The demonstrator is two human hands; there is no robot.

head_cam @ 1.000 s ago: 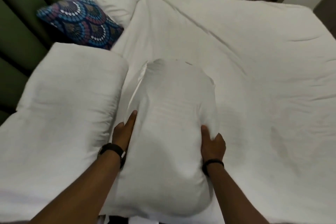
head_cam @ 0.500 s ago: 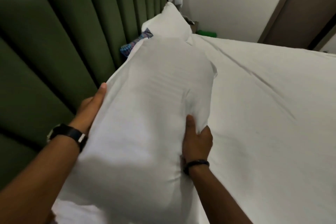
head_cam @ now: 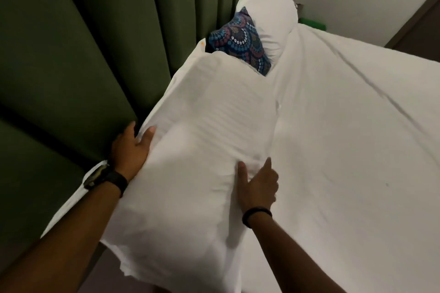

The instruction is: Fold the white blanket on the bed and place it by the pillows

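Note:
I hold a white pillow (head_cam: 202, 150) up against the green padded headboard (head_cam: 71, 54). My left hand (head_cam: 132, 147) grips its left edge, thumb on top and fingers behind. My right hand (head_cam: 258, 185) holds its right side, thumb and forefinger spread on the fabric and the other fingers tucked round the edge. White bedding (head_cam: 345, 150) covers the bed to the right, with long creases. A strip of more white fabric (head_cam: 71, 202) shows under the pillow by my left wrist; I cannot tell what it is.
A blue patterned cushion (head_cam: 238, 43) leans at the headboard just beyond the held pillow, and another white pillow (head_cam: 269, 7) stands behind it. A small green object (head_cam: 312, 22) sits past the bed's far corner, near a white wall and a dark door frame.
Both hands lifted the pillow off the bed and carried it left to the headboard. It now sits lower, and the patterned cushion shows behind it again.

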